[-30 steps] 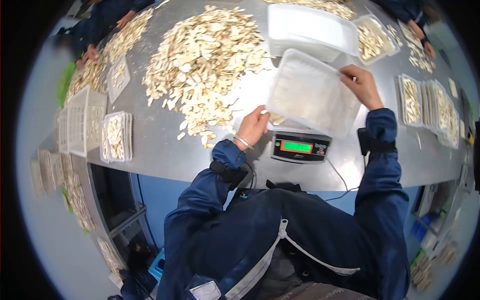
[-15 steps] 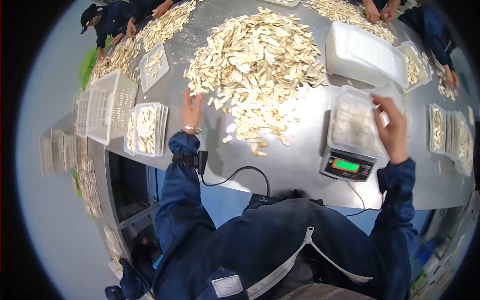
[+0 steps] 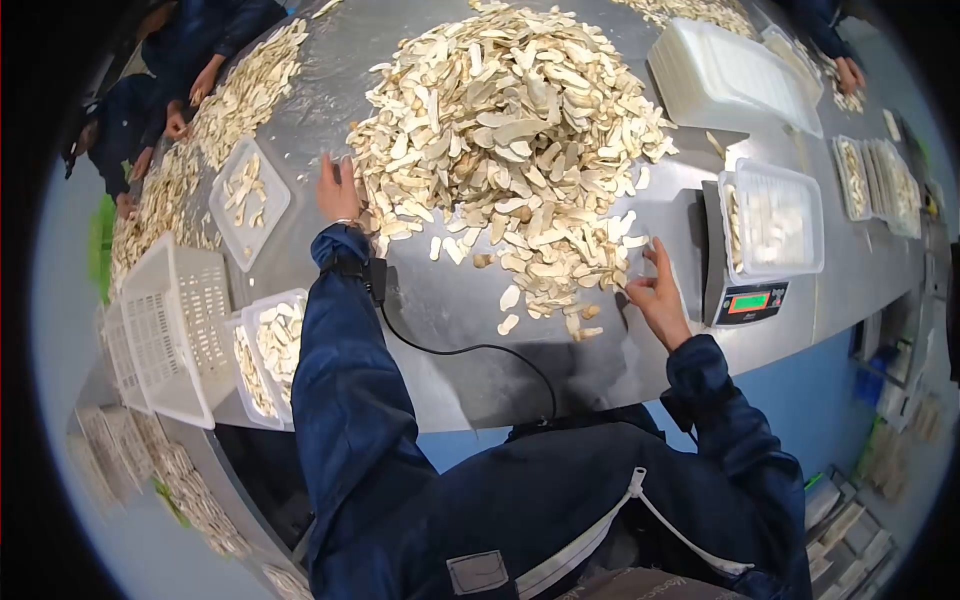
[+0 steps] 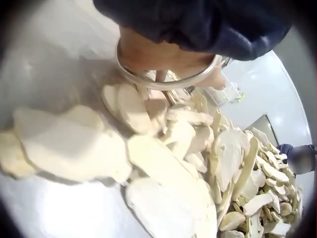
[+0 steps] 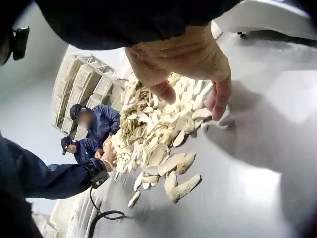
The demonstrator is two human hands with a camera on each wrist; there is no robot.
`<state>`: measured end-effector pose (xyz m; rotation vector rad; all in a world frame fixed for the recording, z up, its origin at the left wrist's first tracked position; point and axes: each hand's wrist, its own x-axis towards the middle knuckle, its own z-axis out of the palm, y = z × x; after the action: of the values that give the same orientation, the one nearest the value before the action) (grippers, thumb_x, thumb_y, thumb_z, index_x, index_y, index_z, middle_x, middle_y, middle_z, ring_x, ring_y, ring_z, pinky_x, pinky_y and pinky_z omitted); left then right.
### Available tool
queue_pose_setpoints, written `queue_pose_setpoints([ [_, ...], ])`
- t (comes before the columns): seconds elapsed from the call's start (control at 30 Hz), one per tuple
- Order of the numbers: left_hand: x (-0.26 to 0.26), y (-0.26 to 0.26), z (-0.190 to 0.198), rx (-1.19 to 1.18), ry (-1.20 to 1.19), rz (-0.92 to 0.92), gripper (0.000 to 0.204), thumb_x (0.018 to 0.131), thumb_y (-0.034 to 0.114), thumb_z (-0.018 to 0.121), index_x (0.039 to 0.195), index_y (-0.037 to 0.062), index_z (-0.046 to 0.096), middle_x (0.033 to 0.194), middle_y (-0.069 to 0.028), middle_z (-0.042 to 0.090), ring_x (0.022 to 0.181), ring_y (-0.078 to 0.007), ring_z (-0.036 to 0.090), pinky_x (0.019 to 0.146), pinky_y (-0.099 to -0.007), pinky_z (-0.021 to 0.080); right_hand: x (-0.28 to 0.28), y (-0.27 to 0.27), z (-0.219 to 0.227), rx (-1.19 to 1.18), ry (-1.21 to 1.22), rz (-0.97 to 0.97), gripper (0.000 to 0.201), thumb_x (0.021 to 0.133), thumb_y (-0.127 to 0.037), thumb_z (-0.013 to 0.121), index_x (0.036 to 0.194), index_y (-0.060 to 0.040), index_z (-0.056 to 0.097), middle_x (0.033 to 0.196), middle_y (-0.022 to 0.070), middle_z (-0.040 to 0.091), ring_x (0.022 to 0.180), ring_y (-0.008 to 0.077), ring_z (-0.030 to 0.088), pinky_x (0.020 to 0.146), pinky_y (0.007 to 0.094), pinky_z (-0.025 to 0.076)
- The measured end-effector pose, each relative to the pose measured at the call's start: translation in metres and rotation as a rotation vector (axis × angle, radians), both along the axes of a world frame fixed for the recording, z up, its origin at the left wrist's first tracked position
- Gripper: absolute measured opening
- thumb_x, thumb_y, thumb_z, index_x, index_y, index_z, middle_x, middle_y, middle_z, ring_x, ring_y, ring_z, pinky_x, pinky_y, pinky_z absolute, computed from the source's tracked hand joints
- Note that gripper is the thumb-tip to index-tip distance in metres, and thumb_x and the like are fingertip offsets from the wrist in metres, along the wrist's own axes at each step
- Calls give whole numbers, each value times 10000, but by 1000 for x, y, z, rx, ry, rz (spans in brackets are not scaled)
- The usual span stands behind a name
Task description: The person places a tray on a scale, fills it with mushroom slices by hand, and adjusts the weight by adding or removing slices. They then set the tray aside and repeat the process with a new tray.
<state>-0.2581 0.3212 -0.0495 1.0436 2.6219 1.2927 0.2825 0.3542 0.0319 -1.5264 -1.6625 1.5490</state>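
Observation:
A large heap of pale dried slices (image 3: 510, 130) lies on the metal table, thinning toward its front edge. At the heap's left side is the left hand (image 3: 340, 190), fingers extended beside the slices; in the left wrist view the hand (image 4: 166, 57) is mostly hidden by a bracelet and sleeve. The right hand (image 3: 658, 298) is at the heap's front right edge, fingers spread and slightly bent, holding nothing visible. In the right wrist view that hand (image 5: 183, 62) hangs over slices (image 5: 158, 148), thumb and fingers apart. Whether either touches slices I cannot tell.
Right of the heap, a scale (image 3: 750, 303) bears a clear lidded-looking tub (image 3: 775, 220). Behind stand stacked white trays (image 3: 735, 75). Leftward are a perforated basket (image 3: 180, 330), filled trays (image 3: 275, 350) and a flat tray (image 3: 250, 205). Other people work at the far edges; a cable (image 3: 470, 349) crosses the front.
The right hand has let go of the clear container, now on the scale, and moved left to the heap. The left hand has left the scale area for the heap's left side. The view has shifted.

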Motion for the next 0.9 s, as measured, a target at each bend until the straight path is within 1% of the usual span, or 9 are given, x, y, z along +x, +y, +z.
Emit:
queue_pose_setpoints([
  [0.13, 38, 27, 7, 208, -180, -252, 563, 892, 413, 573, 1330, 65, 501, 1245, -208, 580, 1141, -326, 548, 956, -384, 411, -35, 7, -11, 87, 35, -12, 892, 744, -77, 656, 1484, -20, 161, 1354, 184, 413, 849, 182, 537, 753, 303, 491],
  [0.2, 62, 28, 10, 143, -333, -289, 557, 904, 398, 562, 1355, 82, 478, 1281, -187, 565, 1188, -292, 523, 958, -370, 415, -52, 12, -18, 112, 55, 7, 897, 745, -89, 658, 1486, -23, 158, 1344, 186, 422, 849, 184, 535, 766, 303, 489],
  [0.33, 141, 3, 40, 203, -723, -410, 616, 874, 99, 628, 1423, 48, 353, 1312, -145, 515, 1144, -217, 515, 968, -312, 413, -90, 22, -5, 71, 152, 28, 904, 744, -98, 663, 1486, -21, 153, 1355, 193, 416, 868, 189, 530, 799, 306, 487],
  [0.37, 157, -1, 45, 199, -599, -449, 627, 866, 78, 632, 1422, 40, 345, 1303, -137, 516, 1129, -202, 518, 954, -304, 422, -99, 24, -13, 80, 191, 36, 890, 750, -110, 666, 1480, -17, 167, 1378, 199, 400, 861, 180, 523, 788, 307, 494],
  [0.4, 173, -3, 49, 198, -475, -489, 638, 858, 56, 635, 1421, 31, 336, 1294, -130, 516, 1115, -188, 522, 939, -296, 430, -110, 22, -2, -45, 229, 16, 889, 772, -45, 644, 1506, -88, 144, 1426, 160, 365, 1020, 186, 490, 935, 311, 436],
  [0.43, 194, -5, 53, 308, -739, -470, 659, 849, 52, 642, 1421, 18, 316, 1284, -131, 520, 1103, -179, 529, 917, -281, 440, -115, 23, -13, 100, 188, 62, 883, 772, -50, 642, 1503, -76, 148, 1447, 173, 343, 1133, 224, 459, 994, 321, 388],
  [0.53, 231, -10, 53, 381, -874, -444, 744, 818, 70, 690, 1427, -14, 271, 1282, -144, 513, 1106, -182, 523, 930, -290, 442, -134, 14, -18, 242, 167, 81, 861, 745, -119, 667, 1466, -14, 209, 1400, 260, 365, 1336, 361, 337, 1104, 376, 273],
  [0.8, 266, -31, 80, 468, -1044, -420, 590, 868, 13, 626, 1389, 15, 349, 1254, -105, 521, 1099, -167, 530, 944, -289, 442, -137, -15, -3, 35, 412, 71, 736, 746, -59, 614, 1433, -94, 353, 1378, 197, 417, 1323, 303, 372, 1101, 354, 283],
  [0.9, 275, -37, 91, 504, -1076, -365, 529, 881, -2, 602, 1366, 18, 390, 1238, -100, 534, 1084, -154, 535, 936, -285, 440, -136, -21, 19, 158, 305, 120, 695, 737, -60, 598, 1402, -139, 411, 1253, 206, 471, 1135, 317, 486, 977, 358, 382],
])
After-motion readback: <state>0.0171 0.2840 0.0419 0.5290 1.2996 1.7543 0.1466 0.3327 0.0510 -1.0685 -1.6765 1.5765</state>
